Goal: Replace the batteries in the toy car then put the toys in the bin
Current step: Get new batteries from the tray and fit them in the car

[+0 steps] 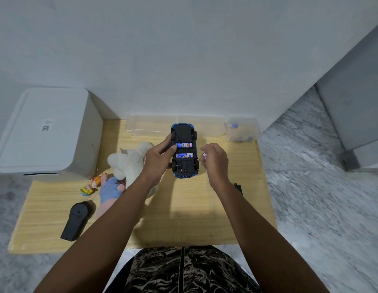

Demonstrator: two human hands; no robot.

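The blue toy car lies upside down on the wooden board, its black underside up. Two blue batteries sit in its open compartment. My left hand grips the car's left side, thumb touching the upper battery. My right hand hovers just right of the car, fingers curled around a small battery whose end peeks out. A white plush toy, a pink and blue soft toy, a small colourful figure and a black remote lie to the left.
A white closed bin stands at the back left. A clear plastic tray and a small clear box line the wall behind the car. A small black piece lies by my right forearm. Marble floor surrounds the board.
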